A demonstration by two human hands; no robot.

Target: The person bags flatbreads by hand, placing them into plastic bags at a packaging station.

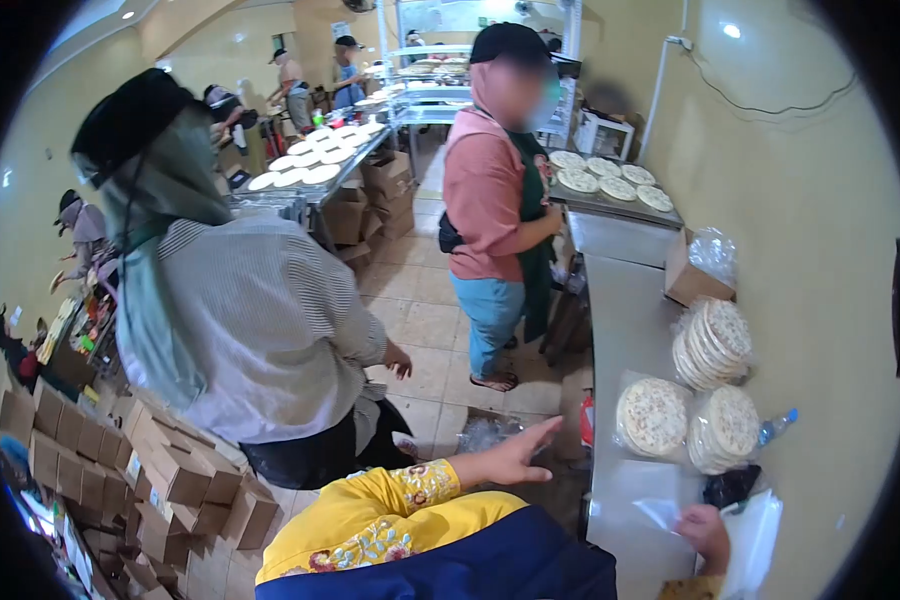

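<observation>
My left hand (510, 458) reaches out from a yellow embroidered sleeve. Its fingers are stretched and apart, with nothing in them, left of the metal table's edge. Low at the right, my right hand (707, 532) is curled with its fingers at a clear plastic bag (660, 513) on the table; the fingertips are partly hidden. Just beyond lie bagged stacks of flat round breads: one stack (654, 415) nearest the edge and another (725, 428) beside it. Farther back, a taller bagged stack (715, 343) leans near the wall.
The metal table (625, 320) runs along the wall, with a cardboard box (688, 272) of plastic and a dark bundle (732, 486). One person (500, 200) stands ahead, another (250, 310) close at left. Cardboard boxes (175, 465) crowd the left floor. Flatbreads (320, 175) cover a far table.
</observation>
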